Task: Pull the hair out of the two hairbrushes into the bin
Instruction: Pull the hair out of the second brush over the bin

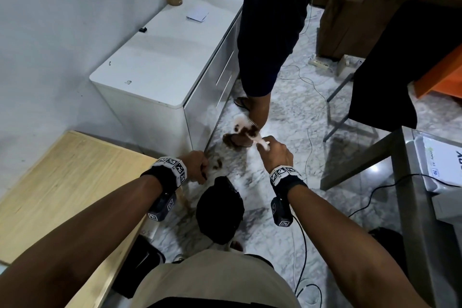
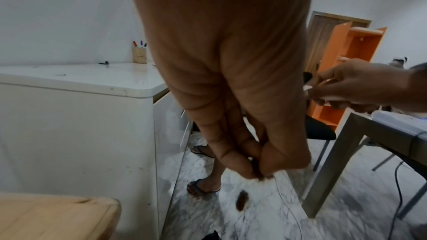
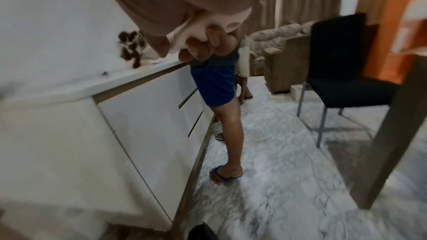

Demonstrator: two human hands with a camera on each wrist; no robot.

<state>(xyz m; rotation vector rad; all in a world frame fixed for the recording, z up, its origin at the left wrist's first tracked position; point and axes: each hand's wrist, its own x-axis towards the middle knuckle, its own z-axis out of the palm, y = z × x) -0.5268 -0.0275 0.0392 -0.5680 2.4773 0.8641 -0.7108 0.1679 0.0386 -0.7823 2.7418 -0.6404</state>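
Gripping one hairbrush (image 1: 246, 130), right hand (image 1: 276, 155)

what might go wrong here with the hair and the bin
A brown hair clump is falling free below the left hand, and the black bin sits nearer the body, so it may land on the marble floor. The white hairbrush in the right hand also hangs beyond the bin.

Lighting is even, diffuse indoor light of moderate brightness. The white cabinet (image 1: 160, 62) top shows soft glare, and a bright reflection lies on the marble floor (image 1: 287, 117) to its right. Wide-angle distortion bends straight edges near the borders. Both wrist views show motion blur; the hairbrush (image 1: 246, 127) is smeared.
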